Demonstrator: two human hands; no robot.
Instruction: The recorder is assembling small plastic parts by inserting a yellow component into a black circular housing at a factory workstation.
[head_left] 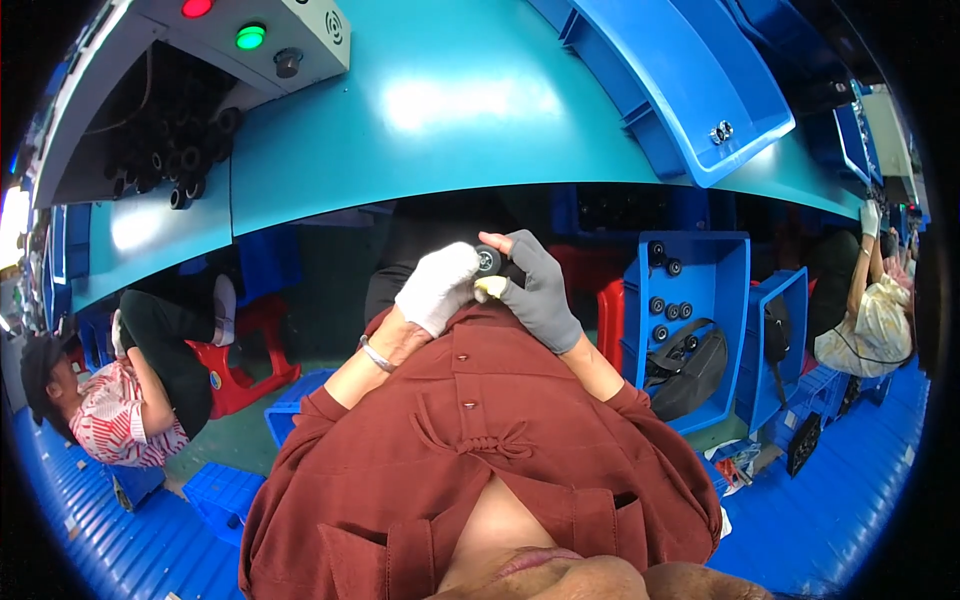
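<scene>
Close in front of my body, a small black wheel (488, 262) with a light metal centre sits between my two hands. My left hand (440, 287), in a white glove, closes its fingers on the wheel's left side. My right hand (541, 292) wears a grey glove with bare fingertip and a yellowish thumb tip; its thumb and fingers curl around the wheel from the right. Part of the wheel is hidden behind the fingers.
A blue-green worktable (330, 150) spans the front, bearing a large blue tray (690, 90) with small wheels. Left stands a grey machine (310, 40) beside piled black wheels (180, 160). At right, a blue bin (710, 380) holds wheels and a black bag. People sit on both sides.
</scene>
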